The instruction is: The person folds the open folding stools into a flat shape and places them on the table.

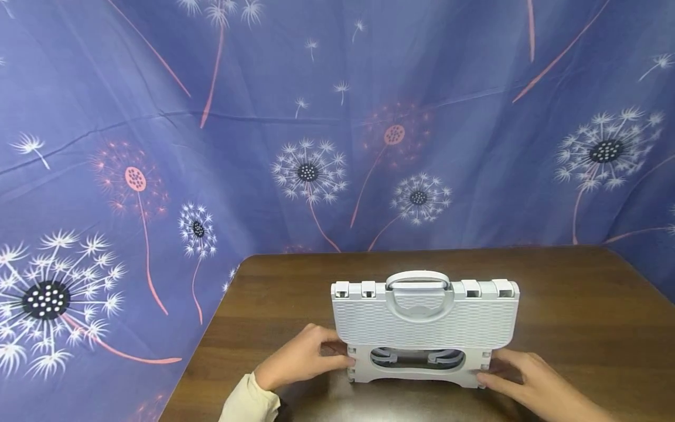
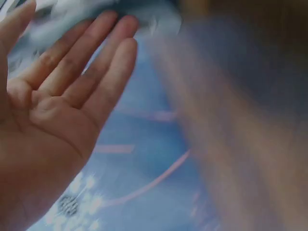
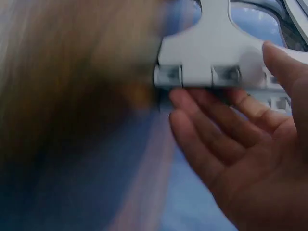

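A white folding step stool (image 1: 422,328) stands near the front of the wooden table, its textured top panel facing me and a leg panel with an oval opening below. A carry handle (image 1: 419,278) arches over its upper edge. My left hand (image 1: 306,357) holds the stool's lower left side, thumb at the front edge and fingers partly hidden behind; in the left wrist view those fingers reach out long. On the lower right side, my right hand (image 1: 532,381) grips the leg panel between thumb and fingers. The right wrist view shows the fingers (image 3: 211,125) beneath the hinged edge.
The brown wooden table (image 1: 295,293) extends behind and to both sides of the stool. A blue cloth (image 1: 337,117) with a dandelion print hangs along the table's far and left edges, and also at the right.
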Demonstrator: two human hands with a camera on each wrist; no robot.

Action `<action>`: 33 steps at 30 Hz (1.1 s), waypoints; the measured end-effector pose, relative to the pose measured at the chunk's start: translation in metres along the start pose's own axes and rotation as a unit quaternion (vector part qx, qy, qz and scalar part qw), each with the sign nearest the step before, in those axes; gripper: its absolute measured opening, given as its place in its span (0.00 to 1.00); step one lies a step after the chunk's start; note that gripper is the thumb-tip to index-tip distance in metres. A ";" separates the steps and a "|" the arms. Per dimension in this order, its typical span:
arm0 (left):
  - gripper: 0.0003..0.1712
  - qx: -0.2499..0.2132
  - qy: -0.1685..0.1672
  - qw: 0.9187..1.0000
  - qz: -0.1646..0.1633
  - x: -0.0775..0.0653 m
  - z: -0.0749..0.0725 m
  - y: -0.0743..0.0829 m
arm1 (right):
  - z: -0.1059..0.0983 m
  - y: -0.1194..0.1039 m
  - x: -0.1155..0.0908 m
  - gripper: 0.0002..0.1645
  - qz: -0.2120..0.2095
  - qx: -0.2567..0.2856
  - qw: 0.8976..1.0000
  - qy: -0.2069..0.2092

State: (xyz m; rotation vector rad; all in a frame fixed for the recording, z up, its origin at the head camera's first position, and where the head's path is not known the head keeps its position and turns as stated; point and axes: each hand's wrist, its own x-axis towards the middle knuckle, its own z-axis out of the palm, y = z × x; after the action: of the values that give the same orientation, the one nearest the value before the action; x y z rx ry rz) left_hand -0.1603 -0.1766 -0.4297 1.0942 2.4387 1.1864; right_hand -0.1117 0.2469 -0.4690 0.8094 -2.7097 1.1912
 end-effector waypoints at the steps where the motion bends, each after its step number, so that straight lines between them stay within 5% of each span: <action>1: 0.10 -0.002 0.003 1.000 -0.014 -0.002 -0.005 0.002 | -0.003 -0.002 -0.001 0.08 0.019 -0.020 1.000 0.015; 6: 0.18 0.019 0.025 0.999 -0.033 -0.006 -0.018 0.005 | -0.010 -0.015 0.000 0.35 0.080 -0.081 0.991 0.071; 9: 0.34 0.024 0.022 0.999 -0.008 -0.003 -0.013 0.006 | -0.007 -0.018 0.002 0.49 0.063 -0.070 0.992 0.087; 12: 0.41 0.035 0.019 0.999 0.035 0.000 -0.005 0.006 | -0.002 -0.020 0.002 0.50 0.050 -0.057 0.993 0.093; 16: 0.37 0.039 0.027 0.997 0.061 0.002 0.003 0.007 | 0.003 -0.020 0.003 0.44 0.045 -0.050 0.993 0.094; 33: 0.34 0.024 0.028 0.997 0.065 0.003 0.009 0.008 | 0.008 -0.018 0.006 0.37 0.090 -0.036 0.994 0.058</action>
State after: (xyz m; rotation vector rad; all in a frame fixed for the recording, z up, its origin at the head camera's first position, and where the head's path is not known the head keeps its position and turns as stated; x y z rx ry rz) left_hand -0.1537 -0.1664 -0.4288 1.2684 2.4832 1.2172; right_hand -0.1070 0.2289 -0.4608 0.4790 -2.7596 1.1250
